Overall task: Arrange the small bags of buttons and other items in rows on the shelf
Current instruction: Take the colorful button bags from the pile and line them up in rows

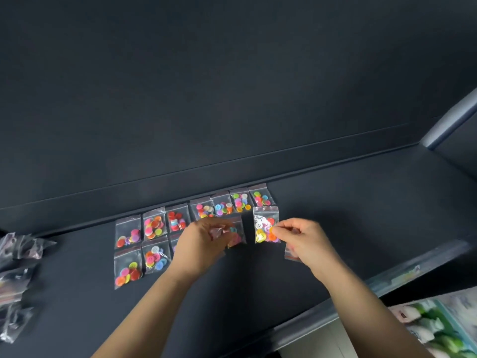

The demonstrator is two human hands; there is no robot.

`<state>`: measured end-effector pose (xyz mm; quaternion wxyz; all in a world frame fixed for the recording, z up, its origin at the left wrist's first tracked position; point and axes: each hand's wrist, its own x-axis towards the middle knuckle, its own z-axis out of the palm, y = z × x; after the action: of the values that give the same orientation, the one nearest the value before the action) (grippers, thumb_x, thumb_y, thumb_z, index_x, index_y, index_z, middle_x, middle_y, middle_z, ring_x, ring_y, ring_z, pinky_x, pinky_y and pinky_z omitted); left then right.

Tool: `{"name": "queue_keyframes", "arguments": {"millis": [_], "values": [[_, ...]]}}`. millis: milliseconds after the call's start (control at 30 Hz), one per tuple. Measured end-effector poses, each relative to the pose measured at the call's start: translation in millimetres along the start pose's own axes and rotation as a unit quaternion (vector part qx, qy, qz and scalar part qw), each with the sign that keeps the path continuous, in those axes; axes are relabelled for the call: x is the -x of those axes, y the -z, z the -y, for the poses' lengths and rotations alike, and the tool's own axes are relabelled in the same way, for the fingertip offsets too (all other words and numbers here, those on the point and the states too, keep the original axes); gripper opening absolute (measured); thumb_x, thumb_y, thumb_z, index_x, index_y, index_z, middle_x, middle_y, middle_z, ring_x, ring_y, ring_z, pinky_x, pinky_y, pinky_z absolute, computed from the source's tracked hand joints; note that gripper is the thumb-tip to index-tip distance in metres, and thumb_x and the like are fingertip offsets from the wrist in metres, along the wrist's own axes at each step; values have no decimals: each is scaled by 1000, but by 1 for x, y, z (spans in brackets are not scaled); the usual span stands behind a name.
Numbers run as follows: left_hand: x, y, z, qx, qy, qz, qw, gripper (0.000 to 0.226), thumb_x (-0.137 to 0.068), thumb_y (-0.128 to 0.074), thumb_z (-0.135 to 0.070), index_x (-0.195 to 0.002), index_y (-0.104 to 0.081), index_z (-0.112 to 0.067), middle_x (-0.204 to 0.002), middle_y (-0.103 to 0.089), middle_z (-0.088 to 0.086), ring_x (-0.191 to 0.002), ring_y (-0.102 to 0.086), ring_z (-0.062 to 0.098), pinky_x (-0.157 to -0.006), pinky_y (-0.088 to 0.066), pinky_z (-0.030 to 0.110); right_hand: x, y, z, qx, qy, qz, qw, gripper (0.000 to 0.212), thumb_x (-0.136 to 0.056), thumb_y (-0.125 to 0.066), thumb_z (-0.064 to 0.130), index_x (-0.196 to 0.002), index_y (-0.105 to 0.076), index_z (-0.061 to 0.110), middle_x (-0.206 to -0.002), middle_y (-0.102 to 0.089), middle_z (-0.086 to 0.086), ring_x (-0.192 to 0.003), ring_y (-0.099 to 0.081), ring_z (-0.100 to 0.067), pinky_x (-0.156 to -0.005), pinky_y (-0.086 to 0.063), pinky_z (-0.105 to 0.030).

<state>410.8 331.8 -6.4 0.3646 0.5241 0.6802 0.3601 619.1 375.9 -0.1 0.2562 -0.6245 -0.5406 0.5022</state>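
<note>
Several small clear bags of coloured buttons lie in a back row [222, 205] on the dark shelf [335, 218], with a second row [140, 264] starting in front at the left. My left hand [204, 244] holds a blurred button bag [236, 232] in the second row. My right hand [304, 241] pinches the edge of another button bag [265, 224] standing further right. A further bag [290, 251] peeks out under my right hand.
A heap of clear bags with dark contents [15, 280] lies at the shelf's left end. The shelf's front edge [361, 290] runs diagonally at the right, with packaged goods [438, 324] on a lower level. A back wall rises behind the rows.
</note>
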Motion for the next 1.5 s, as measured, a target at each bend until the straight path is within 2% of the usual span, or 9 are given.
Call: {"name": "queue_keyframes", "arguments": {"millis": [100,200,333,500,667,767,867,1000,1500], "values": [[-4,-12,6,-58,6,-28,998,18,-80,-75,-28,-98,-70,-26,-87,-61,-20,-61,-61,-9,-50,-45,8,-21,6,-4,25,3,17,1000,10,-87,-70,22,-95,-73,17,-76,-65,9,-65,-57,-3,-57,-42,-17],[-8,-27,11,-121,24,-60,991,20,-80,-74,-37,-99,-73,-30,-102,-59,-18,-78,-61,3,-67,-55,25,-39,7,-8,55,7,37,998,12,-86,-70,22,-97,-73,18,-88,-70,6,-81,-64,-5,-62,-45,-16],[-11,-39,12,-165,45,-71,983,22,-81,-71,-35,-103,-73,-31,-116,-54,-16,-85,-62,7,-70,-51,23,-55,1,-14,71,13,63,995,11,-84,-72,19,-95,-70,17,-89,-71,4,-78,-65,-7,-58,-43,-15],[-10,-47,13,-184,47,-88,978,20,-81,-73,-32,-100,-74,-28,-112,-59,-10,-84,-63,11,-71,-55,30,-64,-3,-23,125,52,53,989,13,-81,-75,22,-87,-64,20,-79,-70,3,-67,-66,-11,-49,-47,-18],[-9,-51,14,-214,42,-101,971,21,-82,-71,-35,-102,-73,-28,-111,-58,-12,-81,-62,10,-68,-53,24,-65,2,-21,172,117,74,975,17,-79,-78,28,-89,-66,19,-74,-66,7,-48,-64,-9,-41,-45,-15],[-10,-52,14,-227,38,-100,968,22,-83,-70,-36,-103,-73,-29,-111,-58,-12,-81,-61,9,-68,-52,24,-65,3,-22,185,133,111,967,28,-80,-77,30,-106,-68,26,-85,-64,7,-61,-67,-12,-51,-57,-25],[-9,-51,14,-232,34,-96,967,21,-83,-69,-36,-103,-73,-30,-111,-58,-13,-81,-61,8,-67,-51,22,-65,1,-24,206,155,124,958,41,-83,-74,31,-122,-66,25,-97,-64,10,-77,-64,-6,-58,-48,-8],[-9,-49,15,-242,33,-91,965,21,-83,-69,-36,-103,-73,-31,-111,-58,-13,-83,-60,8,-67,-48,20,-65,-3,-23,215,185,121,951,42,-84,-73,29,-125,-66,20,-116,-69,6,-100,-62,-5,-70,-39,-2],[-9,-48,13,-247,32,-97,964,19,-83,-70,-34,-101,-73,-32,-111,-59,-13,-84,-61,8,-67,-52,24,-71,-9,-25,217,202,93,951,43,-86,-70,34,-126,-65,19,-116,-71,3,-99,-66,-11,-78,-52,-17]]}}
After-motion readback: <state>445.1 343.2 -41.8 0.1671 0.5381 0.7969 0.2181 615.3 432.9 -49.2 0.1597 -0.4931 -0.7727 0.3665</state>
